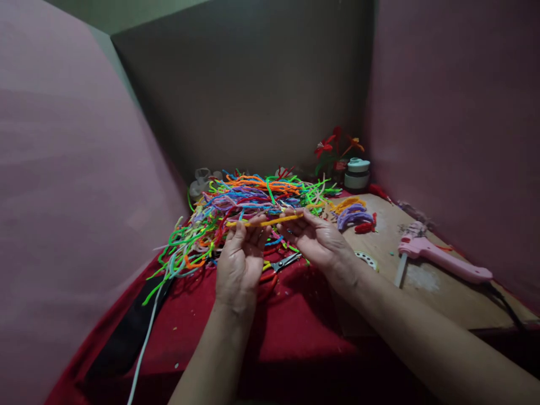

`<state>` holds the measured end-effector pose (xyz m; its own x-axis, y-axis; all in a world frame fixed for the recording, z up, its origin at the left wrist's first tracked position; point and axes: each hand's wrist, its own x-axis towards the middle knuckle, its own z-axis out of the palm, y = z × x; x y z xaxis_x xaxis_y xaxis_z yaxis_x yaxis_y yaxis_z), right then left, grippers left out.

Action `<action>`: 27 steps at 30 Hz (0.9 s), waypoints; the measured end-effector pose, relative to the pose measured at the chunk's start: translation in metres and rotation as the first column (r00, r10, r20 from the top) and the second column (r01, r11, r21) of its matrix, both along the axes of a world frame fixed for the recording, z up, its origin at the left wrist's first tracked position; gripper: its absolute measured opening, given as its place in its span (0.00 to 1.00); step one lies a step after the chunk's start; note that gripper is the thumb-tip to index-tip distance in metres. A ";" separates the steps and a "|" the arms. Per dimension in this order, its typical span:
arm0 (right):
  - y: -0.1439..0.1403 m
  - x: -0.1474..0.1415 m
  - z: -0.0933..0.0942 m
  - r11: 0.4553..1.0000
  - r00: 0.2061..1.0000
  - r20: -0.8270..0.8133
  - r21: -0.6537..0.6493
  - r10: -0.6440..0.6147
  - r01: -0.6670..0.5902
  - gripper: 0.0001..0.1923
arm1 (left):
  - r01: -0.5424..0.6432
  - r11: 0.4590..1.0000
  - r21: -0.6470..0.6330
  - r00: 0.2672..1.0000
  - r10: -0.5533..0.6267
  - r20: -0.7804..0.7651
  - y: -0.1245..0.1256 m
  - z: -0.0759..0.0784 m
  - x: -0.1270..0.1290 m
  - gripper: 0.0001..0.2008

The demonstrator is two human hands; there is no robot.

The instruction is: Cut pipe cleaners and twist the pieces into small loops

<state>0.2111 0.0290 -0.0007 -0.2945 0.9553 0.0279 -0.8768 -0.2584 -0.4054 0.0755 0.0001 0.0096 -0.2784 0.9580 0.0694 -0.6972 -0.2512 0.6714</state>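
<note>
Yellow pipe cleaner [265, 221] is stretching level between both hands, just above the bench [295, 320] and in front of the big heap of coloured pipe cleaners [248, 202]. The left hand [239, 264] is pinching its left end, fingers curled shut around it, palm facing away from the camera. The right hand [316, 239] is gripping the other end between thumb and fingertips, the remaining fingers loosely bent. Scissors [283, 262] are lying on the red cloth [291, 326] directly under the hands, between the two wrists. A pink glue gun [439, 256] is resting on the wooden board [442, 298], well apart to the right. Small bent pieces in orange, purple and red [353, 215] are sitting just beyond the right hand, near a round tape roll [357, 173]
</note>
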 end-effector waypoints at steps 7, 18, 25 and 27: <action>0.006 0.007 0.000 0.998 0.995 -0.080 -0.020 -0.061 0.060 0.07 | -0.020 1.000 0.009 0.990 0.019 0.142 0.002 0.006 -0.012 0.11; -0.012 -0.008 -0.003 0.982 0.984 0.165 0.187 -0.067 0.036 0.06 | -0.040 0.993 0.115 0.998 0.045 -0.037 0.002 0.014 -0.016 0.09; -0.009 -0.005 -0.003 0.986 0.982 0.190 0.167 -0.018 -0.014 0.07 | 0.201 0.979 -0.005 0.938 -0.194 -0.289 0.007 0.017 -0.007 0.08; -0.010 -0.005 -0.002 0.984 0.978 0.207 0.180 -0.025 -0.013 0.07 | 0.251 0.966 -0.069 0.895 -0.258 -0.363 0.008 0.019 -0.005 0.11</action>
<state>0.2057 0.0189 -0.0032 -0.3060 0.9421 0.1375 -0.7697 -0.1598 -0.6181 0.0705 0.0079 0.0284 0.0164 0.9949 0.0993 -0.4401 -0.0820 0.8942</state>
